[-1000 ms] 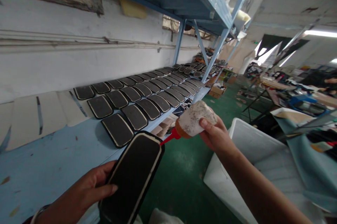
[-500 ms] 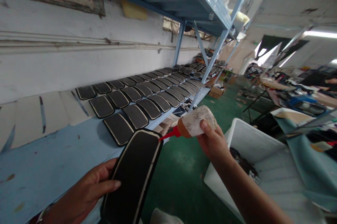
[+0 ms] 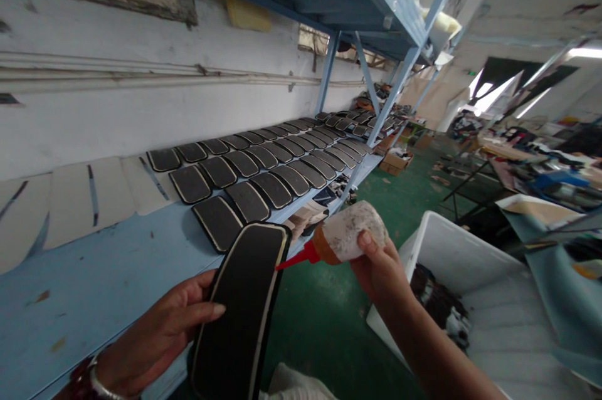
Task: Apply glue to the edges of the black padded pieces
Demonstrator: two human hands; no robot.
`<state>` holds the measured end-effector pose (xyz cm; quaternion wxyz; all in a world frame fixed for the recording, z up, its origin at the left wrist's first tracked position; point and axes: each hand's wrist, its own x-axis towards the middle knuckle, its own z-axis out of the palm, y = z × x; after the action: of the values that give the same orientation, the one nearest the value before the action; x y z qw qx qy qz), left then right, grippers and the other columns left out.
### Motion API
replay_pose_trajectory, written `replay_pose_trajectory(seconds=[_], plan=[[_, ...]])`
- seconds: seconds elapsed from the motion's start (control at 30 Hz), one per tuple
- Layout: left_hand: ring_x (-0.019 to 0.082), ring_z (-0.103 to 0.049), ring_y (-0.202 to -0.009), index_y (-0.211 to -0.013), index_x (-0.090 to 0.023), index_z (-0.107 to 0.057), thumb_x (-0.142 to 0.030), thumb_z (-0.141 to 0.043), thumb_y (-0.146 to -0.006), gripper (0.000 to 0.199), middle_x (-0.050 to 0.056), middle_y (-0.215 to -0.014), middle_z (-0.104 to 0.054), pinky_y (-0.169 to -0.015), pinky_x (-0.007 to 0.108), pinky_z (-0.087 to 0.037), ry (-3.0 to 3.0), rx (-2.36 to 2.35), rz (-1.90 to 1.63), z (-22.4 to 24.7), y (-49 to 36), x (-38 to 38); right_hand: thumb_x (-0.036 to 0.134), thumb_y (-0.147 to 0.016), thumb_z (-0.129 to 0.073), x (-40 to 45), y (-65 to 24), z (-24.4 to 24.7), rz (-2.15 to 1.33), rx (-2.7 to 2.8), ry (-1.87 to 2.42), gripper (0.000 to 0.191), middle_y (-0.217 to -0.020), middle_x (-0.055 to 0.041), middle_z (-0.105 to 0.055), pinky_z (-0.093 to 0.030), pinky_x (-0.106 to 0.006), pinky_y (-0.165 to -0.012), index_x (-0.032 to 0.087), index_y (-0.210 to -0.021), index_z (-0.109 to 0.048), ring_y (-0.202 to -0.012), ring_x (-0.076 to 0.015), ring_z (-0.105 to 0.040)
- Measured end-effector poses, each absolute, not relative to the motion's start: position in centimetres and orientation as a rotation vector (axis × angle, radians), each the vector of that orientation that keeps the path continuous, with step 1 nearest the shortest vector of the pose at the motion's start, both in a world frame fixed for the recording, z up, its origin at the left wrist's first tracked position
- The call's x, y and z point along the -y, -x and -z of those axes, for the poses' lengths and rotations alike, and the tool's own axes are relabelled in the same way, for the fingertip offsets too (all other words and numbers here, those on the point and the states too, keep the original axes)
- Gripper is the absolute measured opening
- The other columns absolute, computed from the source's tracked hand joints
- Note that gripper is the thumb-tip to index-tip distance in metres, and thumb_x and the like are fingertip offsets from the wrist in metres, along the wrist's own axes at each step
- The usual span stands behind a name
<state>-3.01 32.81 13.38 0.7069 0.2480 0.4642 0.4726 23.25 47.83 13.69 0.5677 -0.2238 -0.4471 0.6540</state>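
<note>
My left hand (image 3: 176, 318) grips a long black panel (image 3: 239, 306) by its left edge, thumb on top and fingers underneath. The panel has rounded corners and a pale line running just inside its black rim. A glue bottle (image 3: 350, 231), whitish and stained, with brownish liquid near its neck, lies tilted in my right hand (image 3: 380, 262). Its red nozzle (image 3: 296, 257) points left, and the tip is at the pale line on the panel's right side. Fingers of my right hand behind the bottle are partly hidden.
Rows of similar black panels (image 3: 251, 199) lie on a blue shelf (image 3: 117, 281), beside pale sheets (image 3: 84, 199) near the wall. A blue upright (image 3: 395, 96) supports the upper shelf. On the green floor to the right stands a white bin (image 3: 493, 287) with dark scraps inside.
The nozzle tip has moved from the panel's top right corner down along its right edge. The bottle has come lower with my right hand. The camera view has shifted slightly left.
</note>
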Motion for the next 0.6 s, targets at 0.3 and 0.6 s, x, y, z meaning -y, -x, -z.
replay_pose_trajectory(seconds=[0.3,0.6], plan=[[0.028,-0.075,-0.092,-0.124,-0.016,-0.069,-0.011,-0.067,-0.080,0.044,0.016,-0.115,-0.076,-0.085,0.038,-0.059,-0.500,-0.987,-1.056,-14.0,2.3,-33.9,0.037,-0.076,-0.082,-46.7,-23.9,-12.7,-1.656,1.117,0.467,0.045,-0.108,-0.0089,-0.069,-0.053,-0.046,-0.095,0.022,-0.116,-0.065,-0.103,-0.0308,-0.064],[0.026,-0.077,-0.081,-0.116,-0.016,-0.072,-0.007,-0.070,-0.077,0.040,0.014,-0.100,-0.081,-0.075,0.036,-0.062,-0.404,-1.053,-1.095,-13.6,2.8,-35.0,0.039,-0.070,-0.086,-45.6,-24.8,-12.3,-1.760,1.142,0.463,0.058,-0.111,-0.0102,-0.068,-0.052,-0.050,-0.094,0.024,-0.120,-0.062,-0.111,-0.0354,-0.062]])
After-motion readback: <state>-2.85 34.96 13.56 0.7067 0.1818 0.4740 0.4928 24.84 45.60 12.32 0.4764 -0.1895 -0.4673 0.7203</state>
